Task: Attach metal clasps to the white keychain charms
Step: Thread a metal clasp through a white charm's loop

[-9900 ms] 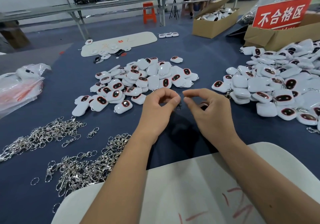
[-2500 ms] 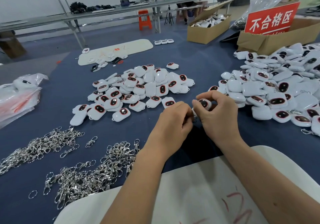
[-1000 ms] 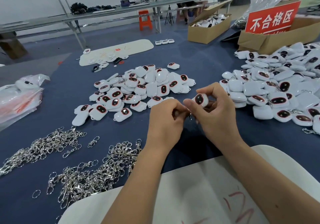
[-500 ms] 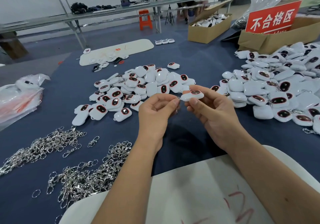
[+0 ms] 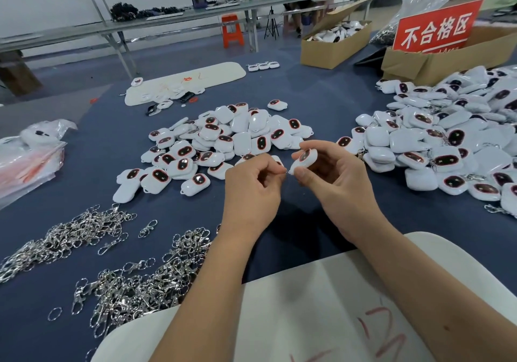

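My right hand pinches a white charm with a dark, red-rimmed oval, held above the blue table. My left hand is right beside it, thumb and forefinger pinching a small metal clasp against the charm's lower left end; most of the clasp is hidden by the fingers. A pile of white charms lies just beyond the hands. A bigger heap of charms, some with clasps showing, fills the right side. Loose metal clasps lie in heaps at the lower left.
A white board with red marks lies under my forearms. Clear plastic bags sit at the left edge. Cardboard boxes and a red sign stand at the back right, and a long white pad lies further back.
Over the last second both hands stayed together above the table. The right hand turned the charm from flat to upright, and the left pinch closed in on its lower end.
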